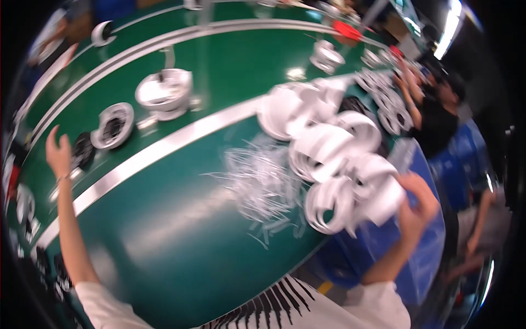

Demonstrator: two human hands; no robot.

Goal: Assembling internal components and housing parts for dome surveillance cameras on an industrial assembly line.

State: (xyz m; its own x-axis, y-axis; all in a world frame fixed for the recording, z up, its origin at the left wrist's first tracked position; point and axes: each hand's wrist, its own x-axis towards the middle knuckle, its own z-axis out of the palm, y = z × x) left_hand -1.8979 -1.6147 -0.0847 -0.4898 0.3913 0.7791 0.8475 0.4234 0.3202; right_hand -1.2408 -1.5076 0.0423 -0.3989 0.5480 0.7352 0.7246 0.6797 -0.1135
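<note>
My left hand [59, 154] is raised over the far left of the bench, fingers apart and holding nothing. Nearest to it is a round black grille-like part [83, 151], beside a white round housing with a dark centre [114, 126]. At the right, my right hand [417, 204] has its fingers curled at the edge of a white curved plastic part [385, 202]; motion blur softens the grip. That part lies against a pile of white plastic rings [329, 148]. Left of the pile is a loose heap of thin clear strips [260, 181].
A pale metal rail [159, 151] divides the green bench [164, 230] from a green belt carrying a white bowl-shaped assembly [164, 90] and another white assembly [327, 56]. A blue plastic-lined bin [411, 263] stands below my right arm. Co-workers [438, 109] are at the right.
</note>
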